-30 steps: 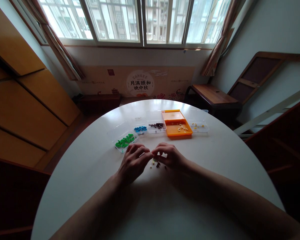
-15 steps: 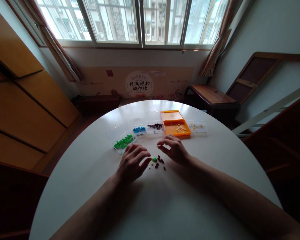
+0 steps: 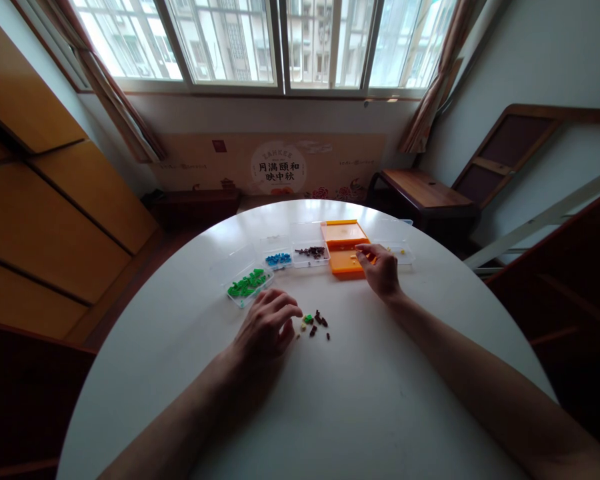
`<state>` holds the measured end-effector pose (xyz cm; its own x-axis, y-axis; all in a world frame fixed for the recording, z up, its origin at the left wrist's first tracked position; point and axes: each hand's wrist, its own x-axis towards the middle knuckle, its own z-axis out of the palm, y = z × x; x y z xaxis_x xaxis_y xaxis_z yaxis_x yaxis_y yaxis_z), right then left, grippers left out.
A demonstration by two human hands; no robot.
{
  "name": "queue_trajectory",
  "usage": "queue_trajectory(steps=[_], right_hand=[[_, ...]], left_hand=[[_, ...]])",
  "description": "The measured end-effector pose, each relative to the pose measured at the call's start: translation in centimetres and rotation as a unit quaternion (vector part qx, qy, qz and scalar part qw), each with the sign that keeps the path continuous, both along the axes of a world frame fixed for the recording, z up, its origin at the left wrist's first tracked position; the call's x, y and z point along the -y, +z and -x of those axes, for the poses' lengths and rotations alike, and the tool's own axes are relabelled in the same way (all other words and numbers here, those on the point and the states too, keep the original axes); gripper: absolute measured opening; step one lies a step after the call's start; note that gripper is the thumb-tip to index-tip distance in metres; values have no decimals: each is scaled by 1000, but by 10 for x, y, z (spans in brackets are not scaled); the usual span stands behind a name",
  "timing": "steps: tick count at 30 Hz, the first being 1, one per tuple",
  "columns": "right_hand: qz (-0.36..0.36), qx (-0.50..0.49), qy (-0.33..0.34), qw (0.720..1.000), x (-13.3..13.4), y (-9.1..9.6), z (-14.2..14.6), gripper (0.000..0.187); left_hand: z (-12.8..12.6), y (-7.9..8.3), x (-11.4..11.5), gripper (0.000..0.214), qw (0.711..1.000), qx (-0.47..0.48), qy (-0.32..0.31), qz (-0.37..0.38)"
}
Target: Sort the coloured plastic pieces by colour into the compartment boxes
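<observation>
My right hand (image 3: 381,272) reaches over the orange box (image 3: 347,270), its thumb and fingers drawn together just above small cream pieces (image 3: 354,257) inside. Whatever is between those fingertips is too small to make out. My left hand (image 3: 267,323) rests on the white table (image 3: 340,407), fingers loosely curved and thumb apart, with nothing visible in it. Beside its index finger lie several dark brown bricks (image 3: 313,330), a bright green piece (image 3: 308,319) and small pale yellow pieces (image 3: 303,327).
Clear open boxes form a row at the table's far side: one with green bricks (image 3: 247,283), one with blue bricks (image 3: 279,259), one with dark brown bricks (image 3: 313,252). Right of the orange box, a clear box (image 3: 407,257) with yellow bits is partly covered by my right hand.
My right hand has moved from above the loose pieces, away and to the right, over the orange box. The left thumb has drawn back a little; otherwise that hand stays put.
</observation>
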<state>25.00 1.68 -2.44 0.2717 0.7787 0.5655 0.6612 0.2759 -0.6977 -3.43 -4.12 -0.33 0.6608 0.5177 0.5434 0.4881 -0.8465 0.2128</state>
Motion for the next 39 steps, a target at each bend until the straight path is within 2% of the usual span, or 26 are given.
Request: queue_trajectory(steps=[6, 12, 16, 19, 24, 26, 29, 39], right_hand=[[-14, 22, 51, 998, 9, -3, 12, 20], [-21, 42, 93, 995, 19, 0, 26, 15], [-39, 68, 156, 985, 29, 3, 38, 13], [-72, 104, 232, 965, 40, 7, 49, 13], [-124, 223, 352, 901, 53, 13, 62, 12], [-138, 260, 364, 884, 55, 14, 65, 13], [-147, 295, 354, 875, 55, 14, 66, 17], [-205, 327, 336, 859, 56, 17, 65, 17]], left_hand=[[0, -2, 1, 11, 999, -32, -5, 34], [1, -6, -3, 10, 999, -46, -20, 17], [1, -6, -4, 11, 998, -56, -22, 17], [0, -6, -4, 11, 998, -54, -21, 23], [-5, -2, -6, 7, 998, 44, 2, 41], [-8, 0, -5, 8, 995, 81, -1, 59], [-11, 3, -4, 8, 991, 107, -13, 80], [-10, -2, -5, 6, 992, 101, 1, 73]])
